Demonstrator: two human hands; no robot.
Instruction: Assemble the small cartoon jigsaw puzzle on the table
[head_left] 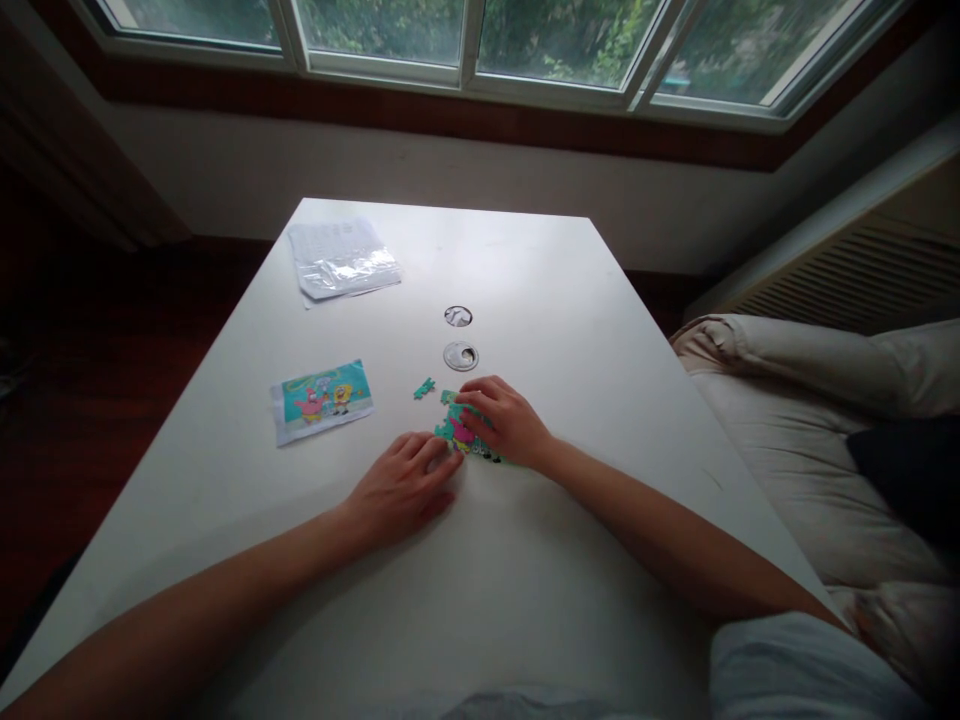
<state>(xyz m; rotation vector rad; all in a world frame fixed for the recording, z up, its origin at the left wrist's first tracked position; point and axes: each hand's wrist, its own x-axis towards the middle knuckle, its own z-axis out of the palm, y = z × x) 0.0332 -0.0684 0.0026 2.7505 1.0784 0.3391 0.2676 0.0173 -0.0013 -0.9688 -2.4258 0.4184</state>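
Observation:
A small, partly assembled jigsaw puzzle point(460, 432), teal with a pink and yellow figure, lies flat on the white table. My right hand point(511, 420) arches over its right side, fingers bent and apart, fingertips on or near the pieces. Part of the puzzle is hidden beneath that hand. At the puzzle's lower left edge rests my left hand point(405, 485), palm down with fingers extended and tips touching the edge. A light green puzzle piece point(448, 397) shows beside the right fingertips. Farther left is a loose teal puzzle piece point(424, 388), apart from both hands.
A cartoon picture sheet point(322, 400) lies left of the puzzle on the white table point(525, 580). Papers in a clear plastic sleeve point(341, 258) sit at the far left corner. Two round table inserts point(460, 355) are beyond the puzzle. A beige sofa point(780, 450) stands at the right.

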